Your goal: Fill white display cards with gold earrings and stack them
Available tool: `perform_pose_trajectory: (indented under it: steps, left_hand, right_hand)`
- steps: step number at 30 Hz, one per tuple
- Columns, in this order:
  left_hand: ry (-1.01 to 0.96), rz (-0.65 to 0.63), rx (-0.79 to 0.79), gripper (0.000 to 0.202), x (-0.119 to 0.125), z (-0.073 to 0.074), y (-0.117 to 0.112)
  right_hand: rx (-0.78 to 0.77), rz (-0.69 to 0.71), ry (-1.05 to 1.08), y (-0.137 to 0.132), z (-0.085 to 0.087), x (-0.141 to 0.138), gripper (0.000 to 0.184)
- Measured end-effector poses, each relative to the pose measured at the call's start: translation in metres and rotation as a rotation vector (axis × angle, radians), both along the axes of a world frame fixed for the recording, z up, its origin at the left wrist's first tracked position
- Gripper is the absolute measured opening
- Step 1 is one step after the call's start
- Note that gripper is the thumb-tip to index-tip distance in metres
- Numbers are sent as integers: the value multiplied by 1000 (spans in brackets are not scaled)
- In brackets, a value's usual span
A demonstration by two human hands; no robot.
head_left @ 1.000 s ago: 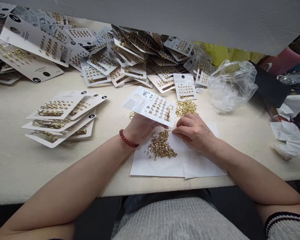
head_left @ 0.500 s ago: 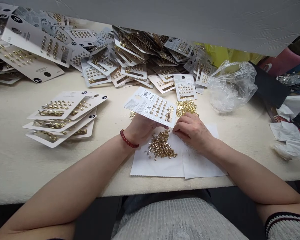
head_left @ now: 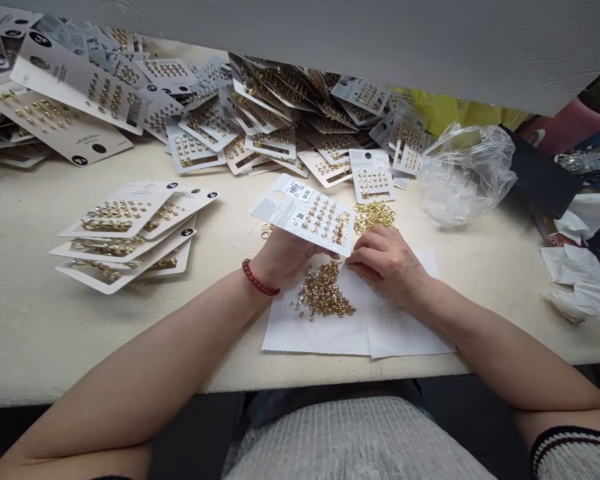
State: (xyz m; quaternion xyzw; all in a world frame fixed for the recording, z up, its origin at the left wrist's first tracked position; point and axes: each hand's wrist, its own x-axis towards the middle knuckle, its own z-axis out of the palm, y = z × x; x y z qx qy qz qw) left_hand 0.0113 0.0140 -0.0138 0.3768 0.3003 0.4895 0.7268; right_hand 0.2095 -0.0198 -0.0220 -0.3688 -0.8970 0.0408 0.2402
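Observation:
My left hand (head_left: 287, 259) is closed from below on an earring card (head_left: 300, 213), tilted, its printed back with a price sticker facing up and rows of small gold pieces poking through. Beside the card's lower right corner, my right hand (head_left: 386, 257) has its fingers pinched together; what they hold, if anything, is hidden. Under the hands a heap of tiny gold earring backs (head_left: 325, 291) rests on white paper (head_left: 315, 340). Just beyond my right hand lies a pile of gold rings or hoops (head_left: 375, 215), with another card (head_left: 371, 175) behind it.
Several filled cards (head_left: 125, 247) are stacked at the left. A large jumble of cards (head_left: 280, 113) spreads along the back. Right of it sit a clear plastic bag (head_left: 465, 173) and crumpled white tissue (head_left: 577, 280). A grey panel (head_left: 380, 47) overhangs the back of the table.
The view has shifted very slightly. Both hands and the card keep nearly the same position.

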Motion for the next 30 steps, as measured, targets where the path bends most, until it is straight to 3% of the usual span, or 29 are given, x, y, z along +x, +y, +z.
perform_pose_trajectory:
  steps: [8,18,21,25,30]
  left_hand:
    - [-5,3,-37,48,0,0,-1]
    - [15,-26,81,33,0,-5,-2]
    - [7,-78,98,32,-1,-3,-3]
    - [28,-176,52,36,2,-2,-6]
    - [99,-122,93,32,8,-3,-11]
  right_hand:
    - [32,-9,-32,1,-4,-3,19]
    - [46,-29,-78,-1,2,-8,21]
    - [30,-87,96,0,8,-4,17]
    - [-55,-184,539,0,20,-2,7]
    - [-200,-179,759,-5,22,-10,3]
